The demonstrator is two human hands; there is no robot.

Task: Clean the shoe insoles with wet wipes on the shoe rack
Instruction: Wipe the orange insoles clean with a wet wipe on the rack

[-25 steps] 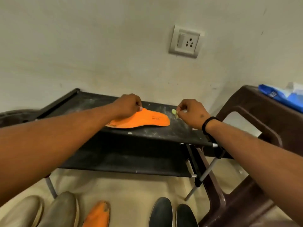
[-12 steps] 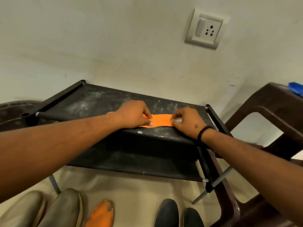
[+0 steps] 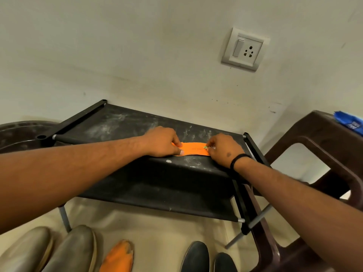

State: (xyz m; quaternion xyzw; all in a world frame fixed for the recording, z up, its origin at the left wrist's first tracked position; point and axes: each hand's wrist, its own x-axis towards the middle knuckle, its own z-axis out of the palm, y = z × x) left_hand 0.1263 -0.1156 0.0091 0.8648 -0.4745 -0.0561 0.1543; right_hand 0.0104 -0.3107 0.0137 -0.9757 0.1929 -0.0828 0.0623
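From the head camera, you are pinning the orange insole (image 3: 193, 149) flat on the top shelf of the shoe rack (image 3: 110, 122). Your left hand (image 3: 163, 142) is pressing its near end with fingers bent down onto it, while your right hand (image 3: 222, 149) is pinching a small greenish wad (image 3: 205, 147) against the other end. Judging by this, you are mid-scrub on one insole. A second orange piece (image 3: 117, 256) is lying on the floor, likely waiting its turn.
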